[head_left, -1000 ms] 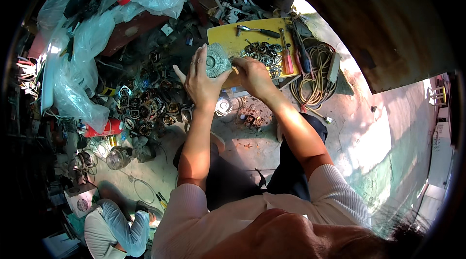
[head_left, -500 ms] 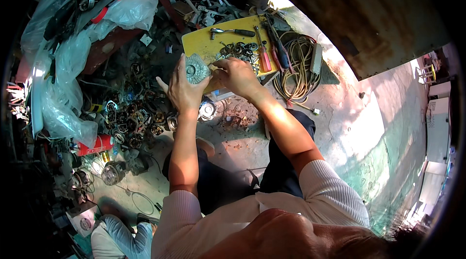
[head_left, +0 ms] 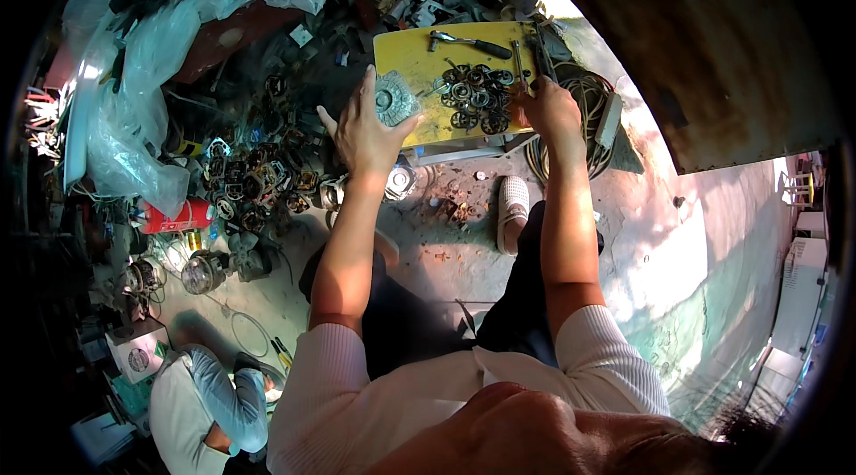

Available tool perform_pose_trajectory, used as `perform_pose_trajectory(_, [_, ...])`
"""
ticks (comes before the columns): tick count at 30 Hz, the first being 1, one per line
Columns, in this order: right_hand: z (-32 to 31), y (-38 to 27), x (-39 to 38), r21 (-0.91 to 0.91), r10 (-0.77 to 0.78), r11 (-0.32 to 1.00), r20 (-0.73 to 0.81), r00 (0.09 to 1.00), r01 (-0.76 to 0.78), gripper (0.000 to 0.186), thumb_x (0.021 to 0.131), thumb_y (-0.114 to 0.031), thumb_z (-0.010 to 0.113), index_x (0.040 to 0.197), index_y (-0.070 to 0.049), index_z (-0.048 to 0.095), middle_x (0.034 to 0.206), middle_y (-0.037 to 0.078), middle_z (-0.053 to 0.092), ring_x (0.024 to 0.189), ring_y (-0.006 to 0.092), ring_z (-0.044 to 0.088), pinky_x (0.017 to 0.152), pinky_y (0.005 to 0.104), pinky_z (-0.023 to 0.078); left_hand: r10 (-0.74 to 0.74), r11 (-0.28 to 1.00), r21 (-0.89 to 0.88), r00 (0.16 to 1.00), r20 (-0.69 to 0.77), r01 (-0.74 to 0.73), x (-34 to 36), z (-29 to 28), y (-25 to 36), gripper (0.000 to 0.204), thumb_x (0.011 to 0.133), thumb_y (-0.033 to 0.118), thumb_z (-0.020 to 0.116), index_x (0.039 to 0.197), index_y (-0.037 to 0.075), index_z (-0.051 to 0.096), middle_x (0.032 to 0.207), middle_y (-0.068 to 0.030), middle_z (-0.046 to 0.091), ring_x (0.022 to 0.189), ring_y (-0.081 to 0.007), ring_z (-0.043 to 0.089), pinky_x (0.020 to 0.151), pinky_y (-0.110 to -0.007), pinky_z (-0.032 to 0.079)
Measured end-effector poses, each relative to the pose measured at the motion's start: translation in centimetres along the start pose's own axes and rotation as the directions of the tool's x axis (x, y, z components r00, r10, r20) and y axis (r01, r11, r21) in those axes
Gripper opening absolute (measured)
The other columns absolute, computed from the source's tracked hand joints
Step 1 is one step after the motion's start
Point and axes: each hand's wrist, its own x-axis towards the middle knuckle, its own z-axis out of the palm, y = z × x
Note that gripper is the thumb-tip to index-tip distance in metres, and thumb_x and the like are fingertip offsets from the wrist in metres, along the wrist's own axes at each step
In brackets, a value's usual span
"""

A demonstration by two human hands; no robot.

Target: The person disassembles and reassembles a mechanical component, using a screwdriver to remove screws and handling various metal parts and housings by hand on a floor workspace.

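My left hand [head_left: 367,132] holds a grey cast-metal housing [head_left: 394,101] with a round centre, at the left end of a yellow board [head_left: 401,47]; thumb and fingers wrap its edges. My right hand [head_left: 548,110] is at the board's right end, fingers curled over the screwdrivers; what they grip is hidden. Between my hands lies a heap of small dark ring-shaped metal parts [head_left: 475,92]. Behind them is a ratchet wrench [head_left: 473,45]. A long metal tool shaft [head_left: 519,56] stands out beyond my right fingers.
Motor parts [head_left: 259,176], plastic sheeting [head_left: 143,136] and a red canister [head_left: 169,217] crowd the left. Coiled cables [head_left: 584,150] lie right of the board, near a rusty metal panel [head_left: 687,56]. A seated person [head_left: 205,404] is at lower left. My feet are below the board.
My right hand has moved away from the grey housing, rightward to the screwdrivers. My left hand still holds the housing. The view has shifted slightly, showing my shoe.
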Motion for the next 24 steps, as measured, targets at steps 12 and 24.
perform_pose_trajectory(12, [0.4, -0.4, 0.3, -0.107, 0.011, 0.994, 0.0, 1.0, -0.011, 0.049, 0.091, -0.049, 0.053, 0.108, -0.005, 0.068, 0.111, 0.017, 0.069, 0.105, 0.0331, 0.066, 0.089, 0.0421, 0.053, -0.007, 1.0, 0.009, 0.999, 0.034, 0.006, 0.1, -0.2, 0.1, 0.102, 0.062, 0.046, 0.086, 0.148, 0.021, 0.038, 0.133, -0.0099, 0.06, 0.121, -0.0279, 0.057, 0.115, -0.063, 0.011])
perform_pose_trajectory(24, [2.5, 0.1, 2.9, -0.022, 0.061, 0.998, -0.052, 0.997, -0.062, 0.048, 0.088, -0.043, 0.052, 0.106, -0.001, 0.068, 0.11, 0.023, 0.068, 0.105, 0.0354, 0.066, 0.091, 0.0428, 0.051, 0.035, 0.998, 0.05, 0.999, -0.01, -0.035, 0.0, 0.5, 0.3, 0.104, 0.06, 0.05, 0.086, 0.147, 0.019, 0.039, 0.134, -0.0031, 0.059, 0.124, -0.0269, 0.053, 0.11, -0.073, 0.006])
